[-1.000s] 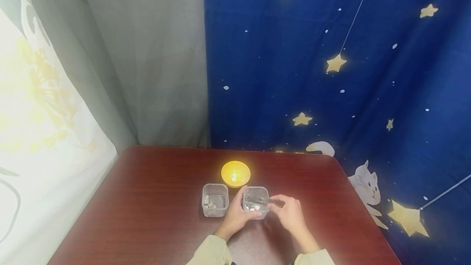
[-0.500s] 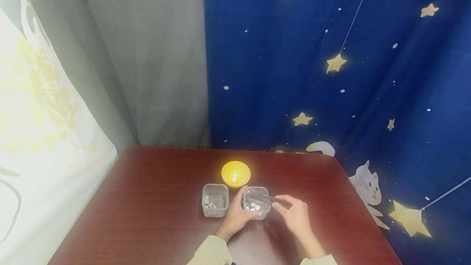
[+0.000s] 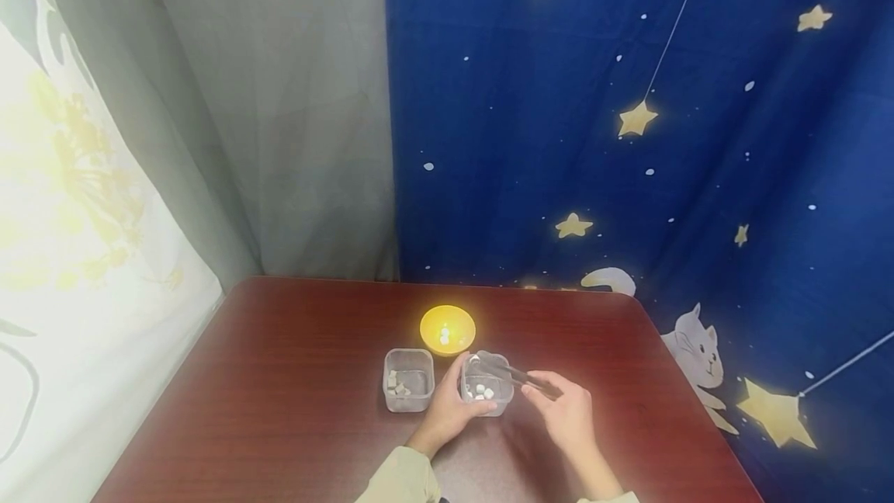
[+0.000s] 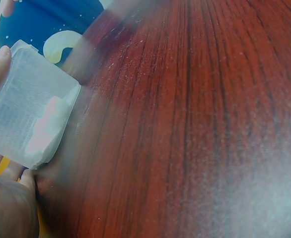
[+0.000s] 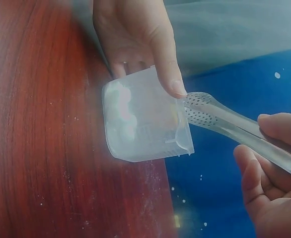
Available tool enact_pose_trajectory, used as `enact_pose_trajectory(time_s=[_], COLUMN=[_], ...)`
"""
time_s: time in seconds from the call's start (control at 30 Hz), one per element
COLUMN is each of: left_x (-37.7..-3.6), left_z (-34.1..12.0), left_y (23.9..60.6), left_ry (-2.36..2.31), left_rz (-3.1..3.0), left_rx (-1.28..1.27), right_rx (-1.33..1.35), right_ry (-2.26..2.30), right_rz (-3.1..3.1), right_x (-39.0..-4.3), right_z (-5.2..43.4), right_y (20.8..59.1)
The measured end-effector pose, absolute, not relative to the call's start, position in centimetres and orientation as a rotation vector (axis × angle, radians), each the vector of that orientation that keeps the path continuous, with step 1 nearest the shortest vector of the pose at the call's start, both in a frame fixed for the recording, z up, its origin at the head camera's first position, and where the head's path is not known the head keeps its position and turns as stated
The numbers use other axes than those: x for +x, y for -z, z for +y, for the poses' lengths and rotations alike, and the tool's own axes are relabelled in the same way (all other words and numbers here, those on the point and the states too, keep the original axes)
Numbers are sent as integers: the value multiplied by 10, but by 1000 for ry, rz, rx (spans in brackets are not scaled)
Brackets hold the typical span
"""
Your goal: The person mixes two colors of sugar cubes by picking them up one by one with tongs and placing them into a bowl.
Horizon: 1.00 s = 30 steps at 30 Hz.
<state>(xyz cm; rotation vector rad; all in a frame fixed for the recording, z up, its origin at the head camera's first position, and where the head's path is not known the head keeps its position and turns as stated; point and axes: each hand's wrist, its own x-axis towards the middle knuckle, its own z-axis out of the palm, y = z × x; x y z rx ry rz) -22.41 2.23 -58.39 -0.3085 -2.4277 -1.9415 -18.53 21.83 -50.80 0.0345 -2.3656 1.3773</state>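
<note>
My left hand [image 3: 450, 410] grips a clear square plastic tub [image 3: 504, 402] from its left side, thumb along the near wall. Several small white pieces [image 3: 482, 392] lie in the tub; through its wall in the left wrist view they show as a pale heap [image 4: 48, 126]. Metal tongs [image 5: 245, 133] with perforated ends are pinched between thumb and fingers of my right hand [image 3: 567, 411]. The tong ends [image 5: 201, 109] are at the tub's mouth, and in the head view a white piece [image 3: 475, 359] shows right at their tips.
A second clear tub [image 3: 409, 406] with several beige pieces [image 3: 396, 384] stands just left of my left hand. Behind both tubs is a glowing yellow bowl [image 3: 429, 320] with white pieces inside. The dark red table [image 3: 300, 394] meets grey and blue curtains [image 3: 503, 138] at the back.
The tongs have drawn up from inside the tub toward its far rim, and my right hand has shifted a little to the right. My left hand and the tub have stayed put.
</note>
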Motion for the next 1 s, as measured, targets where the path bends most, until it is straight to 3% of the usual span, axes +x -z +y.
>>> enact_pose_trajectory(time_s=[1.0], left_x=[-224], left_z=[22], left_y=[587], left_ry=[1935], left_rz=[-2425], left_rx=[-320], right_rx=[49], right_ry=[-1408], right_rz=[-2096], right_x=[-197], right_z=[202], right_y=[487])
